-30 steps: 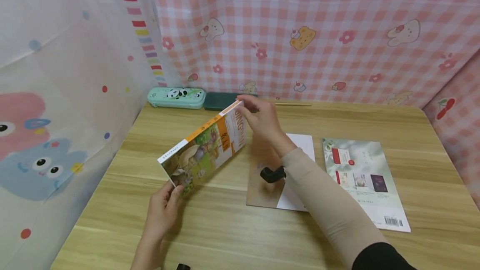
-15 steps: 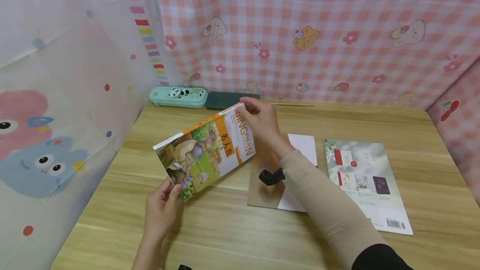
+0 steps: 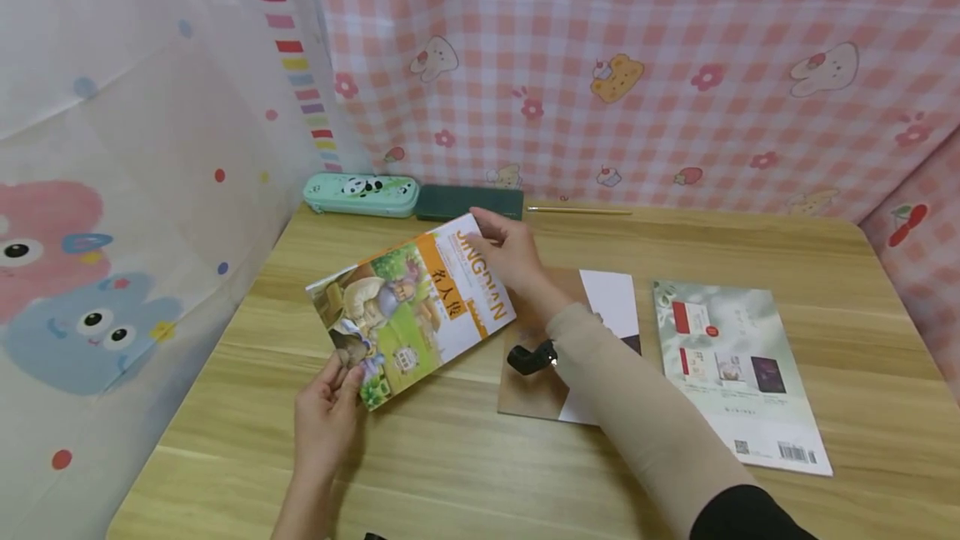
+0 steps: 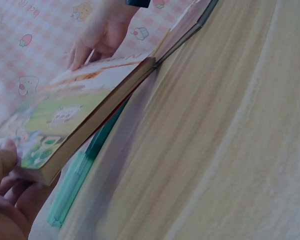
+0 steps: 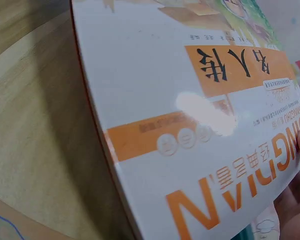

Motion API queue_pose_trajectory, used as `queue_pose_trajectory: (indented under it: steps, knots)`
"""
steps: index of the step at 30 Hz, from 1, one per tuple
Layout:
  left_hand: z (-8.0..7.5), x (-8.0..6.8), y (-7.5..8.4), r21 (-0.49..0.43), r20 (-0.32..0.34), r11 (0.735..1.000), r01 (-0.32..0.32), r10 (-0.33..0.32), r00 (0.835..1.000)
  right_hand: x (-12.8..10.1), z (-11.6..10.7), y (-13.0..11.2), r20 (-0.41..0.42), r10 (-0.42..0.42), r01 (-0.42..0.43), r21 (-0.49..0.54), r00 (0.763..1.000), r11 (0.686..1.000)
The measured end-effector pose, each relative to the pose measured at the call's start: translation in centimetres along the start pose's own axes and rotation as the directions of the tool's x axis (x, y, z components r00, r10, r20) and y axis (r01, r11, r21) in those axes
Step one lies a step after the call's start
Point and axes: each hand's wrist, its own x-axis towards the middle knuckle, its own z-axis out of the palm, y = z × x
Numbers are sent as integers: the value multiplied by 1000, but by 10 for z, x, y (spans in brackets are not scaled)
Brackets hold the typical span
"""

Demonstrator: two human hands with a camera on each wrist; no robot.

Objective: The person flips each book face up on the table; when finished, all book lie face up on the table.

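Book (image 3: 408, 307) with orange-and-white illustrated cover sits at table centre-left, cover up, slightly tilted, its near-left corner lifted off the table (image 3: 450, 457) in the left wrist view. Left hand (image 3: 326, 415) pinches the near-left corner, thumb on the cover, fingers curled underneath. Right hand (image 3: 510, 261) grips the far-right corner, fingers curled over the edge, sleeve running back to near right. Just right of the book, a brown board (image 3: 525, 386) lies flat with a white sheet (image 3: 611, 298) on it, partly under the forearm. Further right lies a grey-green booklet (image 3: 738, 369), flat, apart from the board. At the far-left edge, a mint panda pencil case (image 3: 360, 194) touches a dark green case (image 3: 468, 202); a thin stick (image 3: 577, 210) lies to their right. Pink checked cloth (image 3: 637, 65) hangs behind.
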Motion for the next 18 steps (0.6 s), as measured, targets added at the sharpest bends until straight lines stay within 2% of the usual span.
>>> queue_pose_trajectory:
  steps: [4,8,11,14,18]
  knots:
    - [2,3,-1,24,-51,995,92,-91,995,2,7,10,89,43,-42,-10,995,999]
    - [3,6,-4,63,-85,988,140,-135,987,4,16,19,168,56,-54,-17,984,998]
    - [2,7,-7,132,-90,978,165,-154,984,4,22,24,230,54,-49,-27,972,998]
    - [0,7,-9,198,-81,961,193,-180,980,4,26,29,281,65,-45,-77,958,996]
    - [-3,9,-9,266,-58,939,216,-208,976,6,29,35,327,87,-21,-200,941,980]
